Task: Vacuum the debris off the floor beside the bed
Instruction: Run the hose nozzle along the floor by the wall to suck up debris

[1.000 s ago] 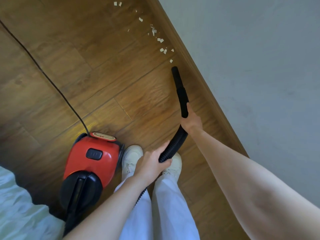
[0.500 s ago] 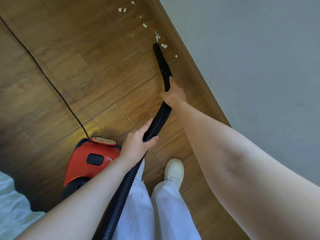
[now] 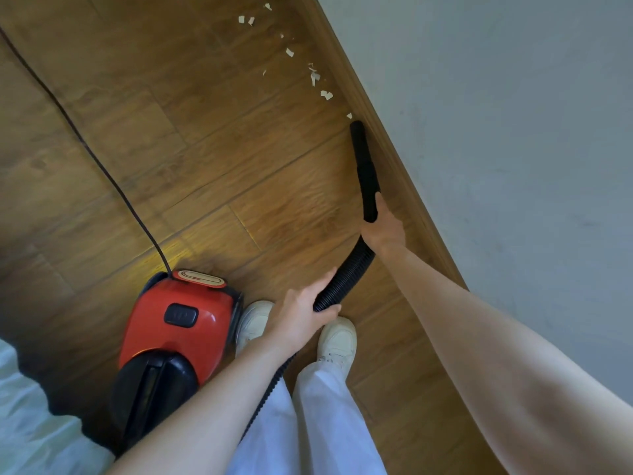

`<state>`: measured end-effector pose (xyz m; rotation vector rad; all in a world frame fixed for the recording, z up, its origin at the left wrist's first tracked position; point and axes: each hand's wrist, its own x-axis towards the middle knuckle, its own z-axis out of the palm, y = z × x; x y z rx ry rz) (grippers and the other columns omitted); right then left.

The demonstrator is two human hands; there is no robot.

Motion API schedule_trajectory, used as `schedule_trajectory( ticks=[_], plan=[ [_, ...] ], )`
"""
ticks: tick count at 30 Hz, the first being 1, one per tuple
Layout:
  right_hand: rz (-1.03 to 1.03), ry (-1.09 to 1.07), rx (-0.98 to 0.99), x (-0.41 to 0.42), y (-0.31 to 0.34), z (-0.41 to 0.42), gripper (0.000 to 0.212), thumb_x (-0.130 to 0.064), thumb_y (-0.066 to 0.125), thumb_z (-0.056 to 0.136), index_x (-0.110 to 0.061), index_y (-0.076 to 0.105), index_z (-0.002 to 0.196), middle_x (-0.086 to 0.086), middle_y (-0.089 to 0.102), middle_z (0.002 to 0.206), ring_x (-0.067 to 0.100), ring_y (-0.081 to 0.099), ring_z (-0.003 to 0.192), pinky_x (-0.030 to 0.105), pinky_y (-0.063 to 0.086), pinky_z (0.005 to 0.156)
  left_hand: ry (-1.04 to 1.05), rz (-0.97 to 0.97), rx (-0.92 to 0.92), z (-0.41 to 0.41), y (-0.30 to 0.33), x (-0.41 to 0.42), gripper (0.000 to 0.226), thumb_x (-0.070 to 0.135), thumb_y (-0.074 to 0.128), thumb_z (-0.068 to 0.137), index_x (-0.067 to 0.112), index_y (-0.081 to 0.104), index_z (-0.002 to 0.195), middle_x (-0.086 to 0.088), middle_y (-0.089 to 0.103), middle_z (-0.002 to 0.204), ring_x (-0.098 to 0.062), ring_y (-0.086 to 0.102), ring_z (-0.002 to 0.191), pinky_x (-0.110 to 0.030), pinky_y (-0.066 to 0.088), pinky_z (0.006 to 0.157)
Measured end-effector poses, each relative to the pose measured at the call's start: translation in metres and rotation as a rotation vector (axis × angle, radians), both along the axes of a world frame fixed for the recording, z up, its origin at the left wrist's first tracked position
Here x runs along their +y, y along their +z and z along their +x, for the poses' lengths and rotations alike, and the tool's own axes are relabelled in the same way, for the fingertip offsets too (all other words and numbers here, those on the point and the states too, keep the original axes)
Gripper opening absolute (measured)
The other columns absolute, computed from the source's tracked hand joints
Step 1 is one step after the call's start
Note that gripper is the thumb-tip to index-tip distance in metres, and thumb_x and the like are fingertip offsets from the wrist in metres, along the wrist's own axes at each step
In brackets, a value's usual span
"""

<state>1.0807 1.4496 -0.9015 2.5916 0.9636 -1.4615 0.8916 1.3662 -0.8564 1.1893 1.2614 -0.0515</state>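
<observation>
Several small pale scraps of debris lie on the wooden floor along the skirting board, at the top middle. My right hand grips the black nozzle tube, whose tip rests on the floor right below the nearest scrap, close to the skirting. My left hand is closed around the black ribbed hose lower down. The hose runs down past my legs toward the red and black vacuum cleaner, which stands on the floor left of my feet.
A black power cord runs from the vacuum diagonally to the upper left. A wooden skirting board and a grey wall bound the right side. Pale bedding shows at the lower left. My white shoes stand beside the vacuum.
The nozzle has pulled back from among the scraps toward me and now lies against the skirting. Both hands came back with it. Fewer scraps lie near the skirting than one second ago.
</observation>
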Motion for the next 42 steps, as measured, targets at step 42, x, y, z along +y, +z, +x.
schedule_trajectory(
  ticks=[42],
  plan=[
    [-0.019,0.162,0.033,0.081,0.011,-0.057,0.076,-0.024,0.052,0.094,-0.032,0.007,0.154,0.008,0.049,0.140,0.025,0.057,0.111,0.033,0.053,0.085,0.257,0.022,-0.057,-0.036,0.008,0.039,0.064,0.032,0.068,0.087,0.052,0.036,0.139,0.000,0.072,0.103,-0.023,0.068,0.071,-0.046,0.057,0.070]
  ],
)
